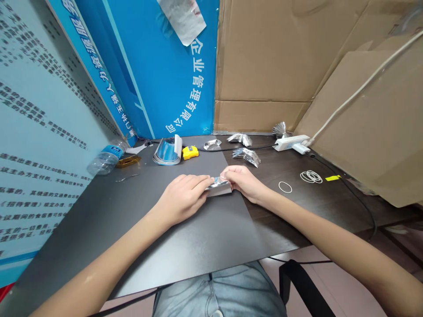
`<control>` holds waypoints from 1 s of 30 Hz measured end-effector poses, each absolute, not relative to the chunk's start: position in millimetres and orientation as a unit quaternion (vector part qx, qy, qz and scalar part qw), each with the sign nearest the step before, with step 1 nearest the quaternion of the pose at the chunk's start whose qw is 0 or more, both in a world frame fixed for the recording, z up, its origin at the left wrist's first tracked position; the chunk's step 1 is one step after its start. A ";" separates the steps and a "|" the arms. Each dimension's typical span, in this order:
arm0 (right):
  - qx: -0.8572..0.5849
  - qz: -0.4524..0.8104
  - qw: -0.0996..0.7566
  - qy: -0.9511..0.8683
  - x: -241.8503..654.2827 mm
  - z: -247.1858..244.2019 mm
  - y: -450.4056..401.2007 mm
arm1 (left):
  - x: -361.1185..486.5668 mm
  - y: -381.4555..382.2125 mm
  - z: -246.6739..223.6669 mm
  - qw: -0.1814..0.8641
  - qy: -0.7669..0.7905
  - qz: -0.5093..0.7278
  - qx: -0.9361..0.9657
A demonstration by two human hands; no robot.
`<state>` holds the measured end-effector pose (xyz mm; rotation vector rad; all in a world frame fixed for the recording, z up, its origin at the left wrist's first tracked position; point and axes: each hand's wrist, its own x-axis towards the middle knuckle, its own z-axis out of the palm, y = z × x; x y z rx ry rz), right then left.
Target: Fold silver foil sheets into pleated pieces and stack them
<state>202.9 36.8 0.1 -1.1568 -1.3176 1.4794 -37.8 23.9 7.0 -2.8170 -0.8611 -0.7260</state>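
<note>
A blue-flecked silver foil packet stood out against a dark grey rectangular mat, beneath a bright blue banner lettered in white, beside plain brown cardboard sheets.

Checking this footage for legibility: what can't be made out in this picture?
Head view:
The foil piece: its upper edge is hidden by the left hand and right hand.
The yellow object: markings too small to read.
The sheet on the blue board: cut off by the top edge.
The water bottle: label too small to read.

Two hands, one foil packet, four loose foil pieces
</note>
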 end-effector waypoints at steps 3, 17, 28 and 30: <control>-0.454 0.614 0.399 -0.507 203.6 3.8 35.8 | -41.2 26.4 0.8 0.021 -0.301 -0.276 -0.913; -0.235 0.769 0.408 -0.434 207.0 5.7 31.9 | -28.6 27.1 5.2 -0.530 -0.453 -0.413 -0.586; -0.278 0.663 0.435 -0.543 188.5 -3.7 20.2 | -20.6 16.7 -1.3 -0.383 -0.481 -0.442 -0.653; -0.277 0.642 0.435 -0.567 188.0 -2.9 18.9 | -19.5 14.6 -0.7 -0.381 -0.477 -0.441 -0.658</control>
